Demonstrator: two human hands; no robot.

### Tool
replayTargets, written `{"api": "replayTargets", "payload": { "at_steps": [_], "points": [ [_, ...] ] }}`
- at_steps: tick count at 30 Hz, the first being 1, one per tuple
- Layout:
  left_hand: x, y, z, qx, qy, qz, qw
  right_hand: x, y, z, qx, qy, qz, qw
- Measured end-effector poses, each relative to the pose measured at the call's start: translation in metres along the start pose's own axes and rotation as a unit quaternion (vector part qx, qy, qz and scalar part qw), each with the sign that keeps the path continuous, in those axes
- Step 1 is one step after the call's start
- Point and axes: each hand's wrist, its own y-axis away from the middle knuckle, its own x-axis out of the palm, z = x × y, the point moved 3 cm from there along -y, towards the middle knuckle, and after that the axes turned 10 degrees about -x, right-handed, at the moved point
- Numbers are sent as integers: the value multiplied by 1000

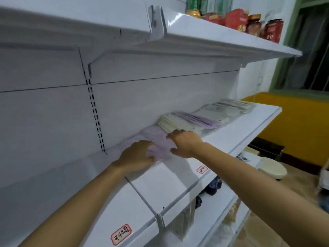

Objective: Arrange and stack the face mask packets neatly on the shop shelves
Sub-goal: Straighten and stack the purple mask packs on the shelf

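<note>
- Both hands rest on a lilac face mask packet [156, 141] lying flat on the middle shelf [231, 138], near the back panel.
- Left hand [137, 155] lies at the packet's 7 o'clock side, fingers bent down over its near edge and gripping it.
- Right hand [185, 143] lies at the packet's 3 o'clock side, fingers spread and fairly straight, pressing on its top with the thumb toward the near edge.
- At 2 o'clock from the hands, a row of stacked mask packets [188, 122], white and lilac, runs along the same shelf, touching the lilac packet's far end.
- Red jars and boxes [256, 24] stand on the top shelf at 1 o'clock.
- Handwritten price labels [121, 234] sit on the shelf's front edge at 6 o'clock.
</note>
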Motion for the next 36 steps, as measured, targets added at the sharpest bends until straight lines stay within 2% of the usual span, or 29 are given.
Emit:
{"api": "replayTargets", "payload": {
  "at_steps": [3,6,9,11,15,18,20,24,26,27,30,33,36],
  "points": [
    [3,-13,8,-50,-28,-35,998,1,-38,-14,-24,-33,-17,999],
    [31,-14,9,-147,-58,-4,987,17,-69,-20,-51,-79,-52,994],
    [50,-9,7,-189,-75,-4,979,58,-85,-12,-90,-108,-6,990],
    [42,-11,11,-201,-56,-8,978,75,-83,-5,-99,-100,-62,988],
    [39,-8,9,-232,-35,-61,970,92,-88,-10,-112,-124,-130,977],
    [43,0,15,-320,-18,-112,941,94,-84,-3,-149,-156,-88,973],
    [40,2,18,-349,-18,-136,927,95,-82,0,-195,-185,-112,957],
    [38,0,15,-324,-18,-162,932,99,-79,6,-294,-260,-162,905],
    [39,1,16,-329,-25,-162,930,95,-77,5,-314,-282,-176,889],
    [39,1,15,-338,-31,-157,927,91,-76,4,-306,-291,-194,885],
    [41,2,18,-354,-28,-149,923,89,-82,-7,-218,-350,-151,898],
    [41,2,15,-368,-21,-158,916,94,-92,-21,-156,-306,-144,928],
    [39,4,13,-403,-75,-177,895,99,-92,-23,-142,-256,-145,945]
  ]
}}
